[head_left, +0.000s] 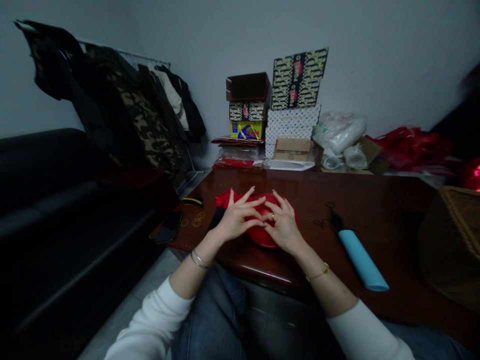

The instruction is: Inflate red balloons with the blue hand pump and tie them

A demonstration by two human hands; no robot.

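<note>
A round, glossy red balloon (264, 237) sits at the table's front edge, partly covered by my hands. Over its top, my left hand (242, 215) pinches with thumb and forefinger while its other fingers fan out. My right hand (283, 222), with a ring on one finger, meets it there, fingertips pinched close to the left ones. What lies between the fingertips, likely the balloon's neck, is too small to make out. Behind my left hand lies a crumpled red bunch (225, 198), with a black item (215, 220) beside my wrist.
Yellow rubber bands (198, 220), a dark phone (169, 227) and a black-and-yellow item (193, 200) lie on the left. A light-blue cylinder (362, 260) with a black end rests on the right, near a wicker basket (461, 220). Stacked boxes (290, 122) line the wall.
</note>
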